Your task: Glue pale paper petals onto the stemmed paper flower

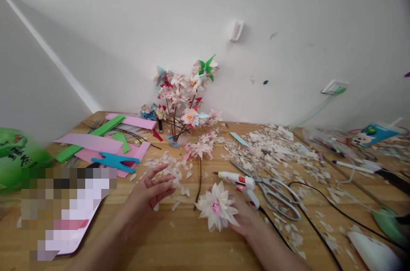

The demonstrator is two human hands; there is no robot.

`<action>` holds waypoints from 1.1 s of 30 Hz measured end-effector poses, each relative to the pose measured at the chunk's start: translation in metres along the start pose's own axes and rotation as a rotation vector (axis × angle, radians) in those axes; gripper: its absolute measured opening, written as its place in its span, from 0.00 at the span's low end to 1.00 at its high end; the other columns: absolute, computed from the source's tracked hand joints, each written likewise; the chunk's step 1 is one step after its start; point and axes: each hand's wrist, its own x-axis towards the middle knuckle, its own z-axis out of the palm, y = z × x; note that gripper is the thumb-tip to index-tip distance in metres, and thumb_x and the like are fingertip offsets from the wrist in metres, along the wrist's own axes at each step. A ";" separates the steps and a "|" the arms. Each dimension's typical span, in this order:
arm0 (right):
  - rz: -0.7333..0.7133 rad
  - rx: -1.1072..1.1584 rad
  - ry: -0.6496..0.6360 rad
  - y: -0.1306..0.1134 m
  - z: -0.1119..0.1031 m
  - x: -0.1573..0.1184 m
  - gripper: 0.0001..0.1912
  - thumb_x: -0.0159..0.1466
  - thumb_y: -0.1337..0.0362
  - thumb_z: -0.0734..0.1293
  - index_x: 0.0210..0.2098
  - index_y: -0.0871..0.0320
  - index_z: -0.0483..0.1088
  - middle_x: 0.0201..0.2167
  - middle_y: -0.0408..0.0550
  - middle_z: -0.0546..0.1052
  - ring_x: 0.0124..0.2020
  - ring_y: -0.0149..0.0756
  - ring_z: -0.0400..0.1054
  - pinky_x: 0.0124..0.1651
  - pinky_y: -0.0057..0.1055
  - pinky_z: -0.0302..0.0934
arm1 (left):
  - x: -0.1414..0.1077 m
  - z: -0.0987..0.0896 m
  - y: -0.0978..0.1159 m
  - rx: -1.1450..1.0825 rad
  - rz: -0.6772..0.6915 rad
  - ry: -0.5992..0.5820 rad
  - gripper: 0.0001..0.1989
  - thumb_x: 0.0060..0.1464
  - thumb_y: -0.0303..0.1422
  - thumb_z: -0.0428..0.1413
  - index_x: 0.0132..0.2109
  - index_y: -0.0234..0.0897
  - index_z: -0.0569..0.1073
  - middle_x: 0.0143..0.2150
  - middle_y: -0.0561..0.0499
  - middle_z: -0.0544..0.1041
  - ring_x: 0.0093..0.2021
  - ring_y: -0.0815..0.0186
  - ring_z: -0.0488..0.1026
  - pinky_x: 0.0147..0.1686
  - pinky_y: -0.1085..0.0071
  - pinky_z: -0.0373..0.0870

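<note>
My right hand (241,215) holds a white handmade flower (217,207) with a pink centre; the bloom hides most of the fingers. To its left, my left hand (153,187) hovers over the wooden table with its fingers apart and nothing in them. Several loose white petals (171,168) lie just beyond that hand. Another finished flower (201,147) with a brown stem lies ahead of the held one. A white glue gun (237,179) with a small red light rests beyond my right hand, beside large grey scissors (278,192).
A cup of handmade flowers (179,95) stands against the wall. Coloured crepe paper strips (96,142) lie at the left, near a green bag (22,157) and a partly pixelated tablet-like object (81,219). Petals (272,147) and black cables (315,219) spread over the right side.
</note>
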 end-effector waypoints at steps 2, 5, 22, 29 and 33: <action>0.057 0.062 0.004 0.001 0.000 -0.001 0.17 0.45 0.50 0.73 0.20 0.56 0.67 0.18 0.42 0.68 0.20 0.31 0.60 0.26 0.29 0.53 | -0.001 0.003 -0.002 -0.010 -0.028 0.011 0.29 0.37 0.22 0.65 0.48 0.36 0.67 0.32 0.52 0.80 0.33 0.69 0.77 0.38 0.72 0.74; 0.111 0.133 0.002 0.001 -0.001 -0.003 0.15 0.46 0.53 0.73 0.22 0.57 0.70 0.19 0.42 0.69 0.20 0.31 0.61 0.27 0.28 0.53 | -0.002 0.005 -0.006 0.008 -0.043 0.018 0.29 0.37 0.22 0.65 0.48 0.36 0.66 0.32 0.52 0.80 0.32 0.69 0.77 0.38 0.73 0.74; 0.110 0.203 -0.101 0.003 0.005 -0.006 0.13 0.46 0.59 0.73 0.23 0.57 0.67 0.20 0.39 0.68 0.21 0.28 0.59 0.24 0.24 0.51 | -0.009 0.015 -0.041 0.175 -0.144 -0.188 0.35 0.29 0.30 0.69 0.48 0.37 0.64 0.26 0.53 0.80 0.30 0.66 0.76 0.34 0.70 0.67; 0.134 0.182 -0.107 0.003 0.008 -0.005 0.16 0.40 0.62 0.76 0.21 0.56 0.64 0.17 0.36 0.63 0.18 0.26 0.52 0.22 0.23 0.45 | -0.008 0.014 -0.045 0.191 -0.135 -0.228 0.35 0.30 0.31 0.69 0.47 0.39 0.63 0.28 0.52 0.80 0.30 0.63 0.77 0.35 0.67 0.69; 0.131 0.160 -0.110 0.006 0.009 -0.006 0.16 0.41 0.62 0.75 0.22 0.56 0.64 0.18 0.36 0.63 0.18 0.26 0.51 0.22 0.24 0.44 | -0.011 0.017 -0.045 0.215 -0.125 -0.231 0.36 0.30 0.32 0.69 0.47 0.39 0.62 0.27 0.53 0.79 0.29 0.64 0.77 0.33 0.67 0.70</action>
